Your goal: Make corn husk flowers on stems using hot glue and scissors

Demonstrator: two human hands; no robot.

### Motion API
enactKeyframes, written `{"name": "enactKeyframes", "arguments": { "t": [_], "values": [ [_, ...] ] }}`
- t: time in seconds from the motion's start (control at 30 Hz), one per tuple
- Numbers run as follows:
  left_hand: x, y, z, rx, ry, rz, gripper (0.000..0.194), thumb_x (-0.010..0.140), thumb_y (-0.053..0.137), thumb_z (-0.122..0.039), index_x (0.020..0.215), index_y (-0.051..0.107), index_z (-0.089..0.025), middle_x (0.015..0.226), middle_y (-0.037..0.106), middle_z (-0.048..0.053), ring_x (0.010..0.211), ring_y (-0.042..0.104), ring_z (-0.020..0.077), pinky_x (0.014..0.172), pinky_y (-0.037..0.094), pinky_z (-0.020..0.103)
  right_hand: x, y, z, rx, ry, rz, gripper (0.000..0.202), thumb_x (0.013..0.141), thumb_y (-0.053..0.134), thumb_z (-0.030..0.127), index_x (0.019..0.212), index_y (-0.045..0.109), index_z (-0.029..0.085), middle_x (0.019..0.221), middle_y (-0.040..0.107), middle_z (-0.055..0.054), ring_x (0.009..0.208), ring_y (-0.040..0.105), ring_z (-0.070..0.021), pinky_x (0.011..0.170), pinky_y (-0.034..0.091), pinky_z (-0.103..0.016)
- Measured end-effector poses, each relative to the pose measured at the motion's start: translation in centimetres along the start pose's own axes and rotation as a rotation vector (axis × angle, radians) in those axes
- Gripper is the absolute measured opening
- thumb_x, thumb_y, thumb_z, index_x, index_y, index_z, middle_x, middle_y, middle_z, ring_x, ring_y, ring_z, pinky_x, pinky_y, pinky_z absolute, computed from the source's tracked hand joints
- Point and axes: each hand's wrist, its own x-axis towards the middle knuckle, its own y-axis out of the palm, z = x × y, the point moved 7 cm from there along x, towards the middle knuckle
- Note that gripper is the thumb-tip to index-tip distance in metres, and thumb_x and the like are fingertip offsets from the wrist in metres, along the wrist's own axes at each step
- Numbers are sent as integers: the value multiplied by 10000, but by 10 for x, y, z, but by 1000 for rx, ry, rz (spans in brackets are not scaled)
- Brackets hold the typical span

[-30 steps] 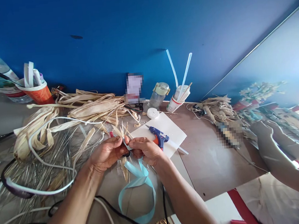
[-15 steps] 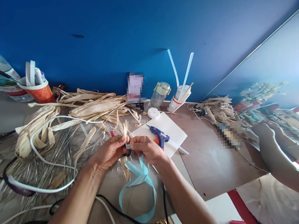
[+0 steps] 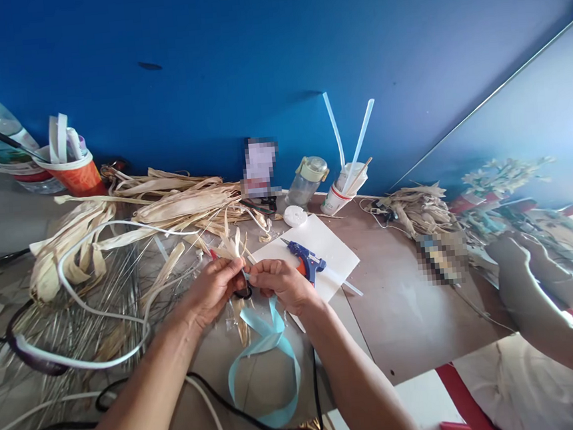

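Between the fingertips of my left hand [image 3: 217,284] is a small flower of pale dried husk [image 3: 232,246], its petals pointing up. My right hand [image 3: 282,283] is pressed close beside it, pinching the end of a light blue ribbon [image 3: 273,341] at the flower's base. The ribbon's rest hangs down and lies in a loop on the table. A small dark ring shows under my left fingers; what it belongs to is unclear. Just right of my hands, a blue glue gun [image 3: 307,256] lies on a white sheet [image 3: 340,257].
Dried husks [image 3: 185,207] and thin wires [image 3: 117,290] cover the left side, crossed by a white cable [image 3: 66,281]. Behind stand a jar [image 3: 308,179], a paper cup [image 3: 335,200] with glue sticks and an orange cup [image 3: 77,176]. A co-worker's arm [image 3: 540,313] is at right.
The husk flower has turned slightly, its petals now looking more spread. My fingertips have shifted a little at its base, and less of the ribbon shows between them.
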Motion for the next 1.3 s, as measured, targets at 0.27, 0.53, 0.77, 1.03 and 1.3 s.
{"name": "enactKeyframes", "arguments": {
  "t": [0.27, 0.53, 0.77, 1.03, 1.3],
  "values": [
    [-3, 1, -10, -57, 85, -5, 173, 696, 747, -258, 673, 665, -107, 653, 597, 14, 497, 432, 57, 519, 404, 202, 3, 0, -7, 3, 40, 3, 248, 532, 762, 324, 600, 591, 158, 491, 480, 52, 458, 334, -65, 481, 190, -252],
    [-3, 3, -8, 12, 37, 57, 232, 711, 742, -325, 675, 661, -111, 618, 564, 6, 478, 422, 60, 494, 381, 200, 3, 5, -8, 44, 61, 21, 244, 521, 771, 321, 584, 596, 163, 462, 481, 55, 433, 326, -59, 466, 188, -249],
    [-2, 1, -4, 34, 23, 35, 277, 741, 719, -387, 675, 663, -123, 485, 471, -26, 479, 440, 89, 520, 382, 218, 1, 0, -3, -39, 3, -74, 216, 543, 748, 303, 624, 606, 162, 498, 497, 56, 463, 326, -62, 481, 192, -245],
    [-3, 0, -6, 300, 60, 74, 258, 718, 718, -410, 684, 665, -160, 535, 552, 6, 519, 466, 117, 535, 351, 236, -1, 0, -3, 102, 63, -33, 290, 572, 764, 378, 578, 561, 171, 386, 381, 87, 400, 271, -54, 454, 188, -249],
    [1, -7, -7, 499, 125, 34, 343, 776, 635, -491, 617, 611, -188, 509, 544, 1, 498, 461, 134, 512, 329, 246, 3, -4, -8, -10, 56, -78, 295, 550, 765, 400, 595, 594, 164, 394, 440, 74, 386, 309, -58, 436, 174, -251]
  ]
}}
